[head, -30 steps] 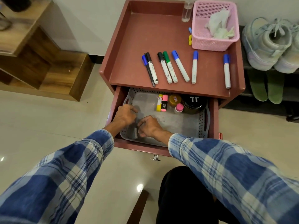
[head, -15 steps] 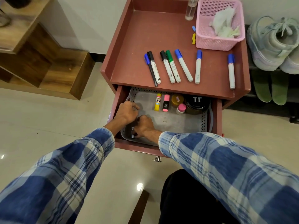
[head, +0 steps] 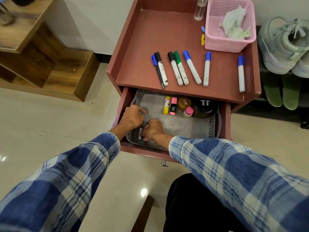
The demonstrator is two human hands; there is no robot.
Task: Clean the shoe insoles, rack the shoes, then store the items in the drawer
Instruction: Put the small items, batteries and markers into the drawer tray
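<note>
Both my hands reach into the open drawer (head: 142,150).
The fingers of my right hand (head: 153,129) pinch a small grey item (head: 140,133) at the tray's (head: 184,128) near-left corner. My left hand (head: 132,117) has its fingers loosely curled; I cannot tell whether they hold anything.

Seven pens (head: 192,67) lie on the tabletop (head: 150,39): four blue caps (head: 208,56), two black caps (head: 170,55), one green cap (head: 176,54). One pink basket (head: 222,44). One clear bottle (head: 199,10). One drawer (head: 225,121) with one grey tray (head: 175,126). In it: one yellow stick (head: 166,105), one pink stick (head: 173,106), one brown jar (head: 184,103), one black jar (head: 204,106), one little bottle (head: 188,112), one small grey thing (head: 140,132). Two pale shoes (head: 282,46). Two green insoles (head: 272,91).
</note>
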